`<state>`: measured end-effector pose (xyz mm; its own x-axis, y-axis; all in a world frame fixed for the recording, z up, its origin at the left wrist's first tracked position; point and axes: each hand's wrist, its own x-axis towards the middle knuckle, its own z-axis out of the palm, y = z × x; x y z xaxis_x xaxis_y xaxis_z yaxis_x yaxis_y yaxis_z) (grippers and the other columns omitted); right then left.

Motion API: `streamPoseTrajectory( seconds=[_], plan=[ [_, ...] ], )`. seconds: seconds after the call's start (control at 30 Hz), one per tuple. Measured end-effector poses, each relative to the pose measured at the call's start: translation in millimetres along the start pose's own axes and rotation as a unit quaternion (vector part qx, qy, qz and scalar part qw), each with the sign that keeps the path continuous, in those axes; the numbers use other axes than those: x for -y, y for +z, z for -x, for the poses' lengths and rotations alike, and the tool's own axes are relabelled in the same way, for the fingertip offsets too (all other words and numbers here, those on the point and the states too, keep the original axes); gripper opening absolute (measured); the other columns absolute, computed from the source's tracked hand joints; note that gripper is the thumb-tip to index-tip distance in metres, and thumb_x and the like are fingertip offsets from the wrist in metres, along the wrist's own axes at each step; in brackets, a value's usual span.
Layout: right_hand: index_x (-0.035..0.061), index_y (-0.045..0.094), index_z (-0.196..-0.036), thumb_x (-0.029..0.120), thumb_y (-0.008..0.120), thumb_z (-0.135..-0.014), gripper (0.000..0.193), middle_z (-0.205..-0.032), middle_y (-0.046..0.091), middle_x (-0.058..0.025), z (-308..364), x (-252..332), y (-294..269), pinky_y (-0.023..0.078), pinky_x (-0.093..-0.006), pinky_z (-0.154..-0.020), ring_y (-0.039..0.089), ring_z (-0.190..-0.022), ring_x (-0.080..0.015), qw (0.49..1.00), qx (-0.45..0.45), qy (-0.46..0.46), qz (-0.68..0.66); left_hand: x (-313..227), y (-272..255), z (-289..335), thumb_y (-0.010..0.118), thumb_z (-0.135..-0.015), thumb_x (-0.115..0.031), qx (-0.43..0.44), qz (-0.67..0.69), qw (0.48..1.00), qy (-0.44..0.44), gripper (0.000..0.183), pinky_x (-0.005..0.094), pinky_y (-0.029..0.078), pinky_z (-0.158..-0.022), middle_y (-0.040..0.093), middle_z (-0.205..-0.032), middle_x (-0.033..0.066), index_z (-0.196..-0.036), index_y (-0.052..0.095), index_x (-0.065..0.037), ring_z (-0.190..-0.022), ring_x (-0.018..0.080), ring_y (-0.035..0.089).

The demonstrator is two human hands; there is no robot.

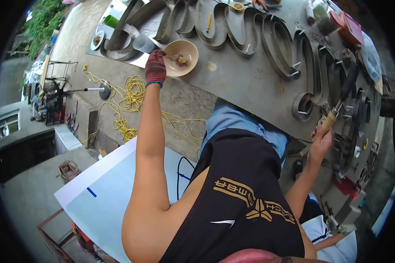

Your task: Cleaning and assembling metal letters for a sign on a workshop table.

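Observation:
My left hand (156, 69), in a red and black knit glove, is closed at the left rim of a tan bowl (189, 49) near the table's edge. Brownish lumps (180, 60) lie in the bowl. Beside those fingers stands a translucent plastic cup (143, 44). My bare right hand (322, 139) grips the wooden handle (328, 122) of what looks like a soldering iron. Its metal shaft points up toward bent metal strips, and a dark cord trails behind. Around it, curved metal strip shapes (280, 48) stand on edge; where the tip touches cannot be told.
The grey metal table (232, 81) carries several strip shapes, an orange marker (209, 22) and a tape measure (237, 6). Yellow cable (129, 94) lies coiled on the floor. A pale board (101, 175) is at my left; another person's arm (331, 241) shows at lower right.

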<state>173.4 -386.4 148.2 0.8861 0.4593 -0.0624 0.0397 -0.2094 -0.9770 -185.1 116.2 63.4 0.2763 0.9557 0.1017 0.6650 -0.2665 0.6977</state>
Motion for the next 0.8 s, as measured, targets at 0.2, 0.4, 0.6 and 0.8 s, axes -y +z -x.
streamPoseTrajectory(
  seconds=[0.2, 0.4, 0.6, 0.8],
  plan=[
    [-0.0007, 0.054, -0.119, 0.018, 0.058, -0.102, 0.025, -0.086, 0.051, -0.0003, 4.6, 9.5, 6.5, 0.041, -0.0215, -0.066, 0.049, -0.072, -0.0068, 0.999, -0.003, 0.002, 0.033, 1.1, 1.7, -3.8, 0.046, -0.104, -0.025, 0.007, 0.057, 0.997, -0.055, 0.030, 0.0339, 0.051, -0.076, 0.069, -0.086, 0.0079, -0.100, 0.069, -0.008, -0.079, 0.0187, 0.063],
    [-0.0009, 0.054, -0.120, 0.017, 0.058, -0.102, 0.025, -0.085, 0.051, -0.0005, 3.4, 10.1, 5.5, 0.042, -0.0217, -0.066, 0.049, -0.072, -0.0069, 0.999, -0.002, 0.008, 0.035, 5.3, 4.7, 7.4, 0.044, -0.105, -0.025, -0.031, 0.095, 0.992, -0.073, 0.032, 0.0298, 0.050, -0.069, 0.069, -0.083, 0.0058, -0.101, 0.069, -0.006, -0.072, 0.0142, 0.061],
    [-0.0009, 0.055, -0.119, 0.017, 0.057, -0.103, 0.024, -0.085, 0.051, -0.0007, 1.7, 9.0, 2.2, 0.042, -0.0220, -0.065, 0.048, -0.071, -0.0071, 0.999, -0.005, 0.008, 0.038, 24.3, -2.1, 20.3, 0.046, -0.101, -0.032, -0.089, 0.267, 0.940, -0.194, 0.035, 0.0282, 0.051, -0.066, 0.067, -0.074, 0.0080, -0.103, 0.069, -0.006, -0.070, 0.0163, 0.065],
    [-0.0012, 0.054, -0.120, 0.017, 0.057, -0.103, 0.025, -0.087, 0.050, -0.0005, 0.8, 9.2, 2.7, 0.042, -0.0222, -0.065, 0.048, -0.072, -0.0076, 1.000, -0.003, 0.010, 0.016, 34.9, -13.3, 17.1, 0.048, -0.100, -0.032, -0.131, 0.402, 0.870, -0.252, 0.034, 0.0298, 0.056, -0.066, 0.067, -0.080, 0.0088, -0.105, 0.067, -0.004, -0.067, 0.0197, 0.066]
  ],
)
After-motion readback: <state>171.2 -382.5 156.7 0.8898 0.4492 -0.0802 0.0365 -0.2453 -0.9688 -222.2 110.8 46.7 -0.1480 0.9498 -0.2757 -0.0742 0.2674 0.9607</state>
